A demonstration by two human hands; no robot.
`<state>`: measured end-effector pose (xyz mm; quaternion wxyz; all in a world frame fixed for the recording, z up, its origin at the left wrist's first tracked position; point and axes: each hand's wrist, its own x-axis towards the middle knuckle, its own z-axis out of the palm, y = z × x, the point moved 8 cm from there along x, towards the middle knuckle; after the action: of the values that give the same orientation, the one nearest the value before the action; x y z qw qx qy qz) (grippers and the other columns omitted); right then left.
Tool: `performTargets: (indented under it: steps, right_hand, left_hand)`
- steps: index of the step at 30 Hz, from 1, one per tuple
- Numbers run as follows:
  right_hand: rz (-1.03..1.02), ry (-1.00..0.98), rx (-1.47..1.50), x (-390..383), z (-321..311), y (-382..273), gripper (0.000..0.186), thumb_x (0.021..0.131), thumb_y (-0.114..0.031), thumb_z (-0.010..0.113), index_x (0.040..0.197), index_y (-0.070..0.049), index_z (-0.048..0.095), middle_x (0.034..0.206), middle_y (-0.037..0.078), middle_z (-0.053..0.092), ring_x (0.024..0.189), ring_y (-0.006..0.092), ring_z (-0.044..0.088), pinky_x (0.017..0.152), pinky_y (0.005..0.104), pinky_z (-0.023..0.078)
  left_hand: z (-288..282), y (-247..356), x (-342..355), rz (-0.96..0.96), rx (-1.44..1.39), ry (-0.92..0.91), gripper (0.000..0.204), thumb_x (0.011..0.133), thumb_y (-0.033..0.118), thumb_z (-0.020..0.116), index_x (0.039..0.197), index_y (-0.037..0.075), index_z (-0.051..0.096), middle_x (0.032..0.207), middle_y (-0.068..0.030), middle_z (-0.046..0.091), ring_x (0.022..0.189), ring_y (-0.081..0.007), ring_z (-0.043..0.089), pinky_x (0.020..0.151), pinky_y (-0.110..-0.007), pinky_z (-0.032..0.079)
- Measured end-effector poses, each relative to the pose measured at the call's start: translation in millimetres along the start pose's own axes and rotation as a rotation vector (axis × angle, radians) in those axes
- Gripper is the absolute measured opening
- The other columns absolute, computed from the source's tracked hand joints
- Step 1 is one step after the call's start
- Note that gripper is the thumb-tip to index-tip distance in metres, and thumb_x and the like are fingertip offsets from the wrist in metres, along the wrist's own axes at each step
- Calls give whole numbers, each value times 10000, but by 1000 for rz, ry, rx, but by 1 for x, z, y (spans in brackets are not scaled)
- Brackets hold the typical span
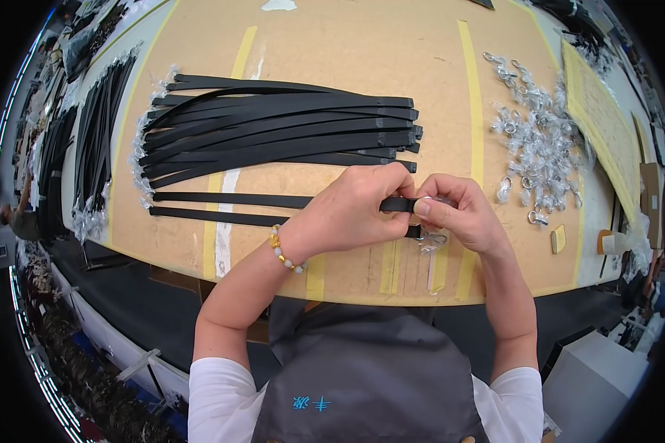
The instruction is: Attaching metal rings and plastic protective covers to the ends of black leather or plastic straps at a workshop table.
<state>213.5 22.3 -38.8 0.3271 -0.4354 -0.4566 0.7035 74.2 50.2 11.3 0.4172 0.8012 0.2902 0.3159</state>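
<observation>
My left hand (358, 207) is closed round a flat black strap (236, 199) near its right end. My right hand (462, 213) pinches the tip of that strap between thumb and forefinger. A bit of shiny material shows at those fingertips, too small to make out. Just nearer to me lies a second black strap (199, 215), partly hidden under my left hand. At its right end is a metal snap hook (434, 240) in clear plastic. Beyond my hands a bundle of black straps (273, 125) is spread on the table, their left ends in clear plastic.
The tan table (362, 37) carries yellow tape strips (471, 96). On the right lies a pile of plastic-wrapped metal hooks (536, 148), beside a yellow-edged board (602, 122), a small yellow block (558, 239) and a tape roll (608, 242). More black straps (103, 125) hang at the left.
</observation>
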Motion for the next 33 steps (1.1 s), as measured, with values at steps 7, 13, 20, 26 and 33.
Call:
performTargets:
  steps: [7,13,20,26,33]
  right_hand:
    - [-21,-4,-24,0,0,-2,229,945,-232,759,916,-22,675,744,-55,597,655,4,471,569,201,361]
    - [-19,1,-53,0,-1,0,229,945,-230,760,915,-19,677,749,-58,598,665,2,465,574,201,358]
    - [-23,10,-74,0,0,-2,230,943,-227,760,913,-15,676,761,-58,604,684,0,470,589,200,366]
    - [-22,20,-111,0,0,0,232,940,-228,761,909,-18,668,753,-71,574,689,1,447,589,202,354]
    - [-65,28,-93,0,6,0,172,951,-171,721,910,-21,647,779,-81,556,711,-4,431,597,201,345]
  left_hand:
    - [0,-3,-1,-13,-14,1,212,747,18,767,899,-4,620,800,-87,676,723,-158,687,653,-275,567]
    - [1,-1,-1,-15,1,-22,210,751,16,765,903,-5,622,807,-93,679,735,-166,695,664,-282,573]
    - [2,0,-1,-5,20,-22,216,747,14,766,903,-3,617,807,-100,682,751,-191,709,683,-288,579]
    - [2,1,-1,4,37,-29,216,742,8,768,900,3,620,805,-91,682,739,-212,705,664,-302,574]
    - [6,1,-1,11,30,-56,204,741,-6,757,901,10,632,803,-91,683,735,-212,702,647,-304,564]
